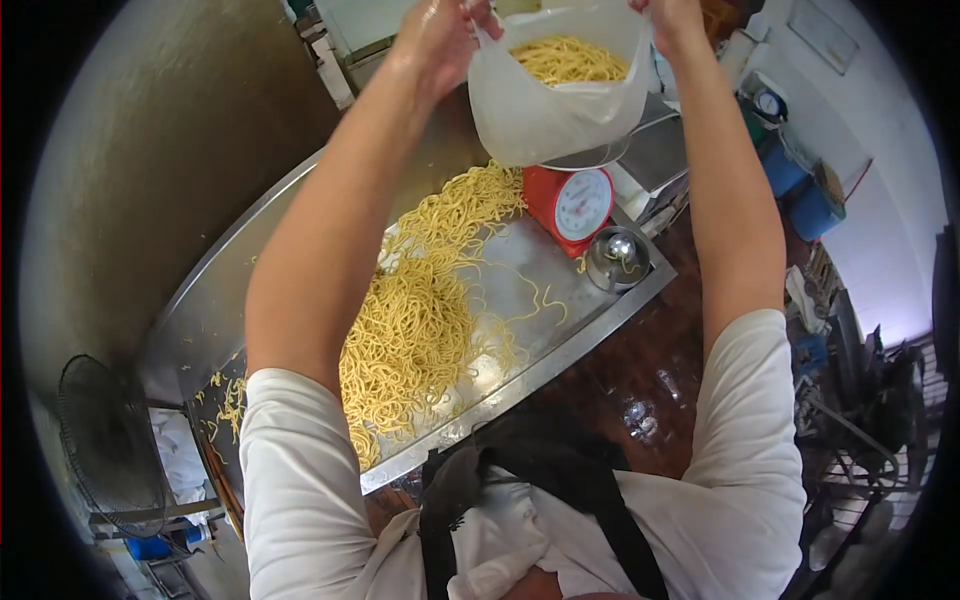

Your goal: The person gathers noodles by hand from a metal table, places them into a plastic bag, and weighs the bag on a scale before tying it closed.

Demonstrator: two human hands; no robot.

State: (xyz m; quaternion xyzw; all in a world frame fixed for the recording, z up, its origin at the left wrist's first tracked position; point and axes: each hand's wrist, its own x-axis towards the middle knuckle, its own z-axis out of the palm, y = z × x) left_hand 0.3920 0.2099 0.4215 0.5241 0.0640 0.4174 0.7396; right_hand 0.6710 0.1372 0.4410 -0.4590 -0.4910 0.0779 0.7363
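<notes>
Both my arms reach forward to a translucent plastic bag (555, 120) with yellow noodles (570, 60) inside. My left hand (445, 40) grips the bag's left upper edge. At the top of the view my right hand (672, 18), partly cut off, holds its right upper edge. The bag is over the pan of a red scale (545, 200) with a round white dial. A large heap of loose noodles (420, 330) spreads over the metal table (530, 270) below and left of the scale.
A metal bowl (612, 262) with a shiny round object in it is at the table's right corner, beside the scale. A fan (110, 445) stands at the lower left. Blue containers (815, 210) and dark machinery (870, 420) are on the right, beyond the reddish floor (640, 370).
</notes>
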